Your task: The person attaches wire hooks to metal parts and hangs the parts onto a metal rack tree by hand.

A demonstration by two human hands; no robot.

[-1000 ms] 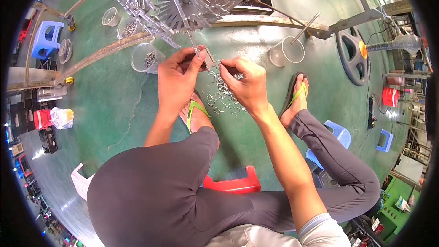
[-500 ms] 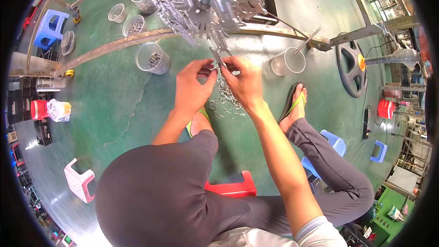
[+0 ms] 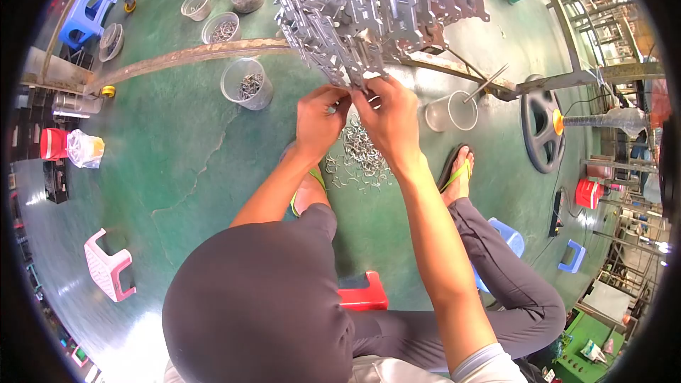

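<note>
Silvery flat metal plates with notched edges (image 3: 347,18) hang in a dense cluster at the top of the view. At the cluster's lower tip my right hand (image 3: 389,119) pinches the end of one plate between thumb and fingers. Close beside it on the left, my left hand (image 3: 319,124) is closed, thumb against fingertips, at the same plate end. Whatever sits in that pinch is too small and hidden to name. Below both hands a loose pile of small curved metal hooks (image 3: 363,147) lies on the green floor.
Clear plastic tubs of small metal parts (image 3: 246,84) stand to the left. A rusty frame bar (image 3: 191,55) crosses behind. On the right are a clear bucket with rods (image 3: 438,115) and a black wheel (image 3: 543,124). A red stool (image 3: 365,294) is beneath me.
The view has shifted, and the hanging plates appear further right and lower. Both hands have come closer together at the plate's end, still pinching.
</note>
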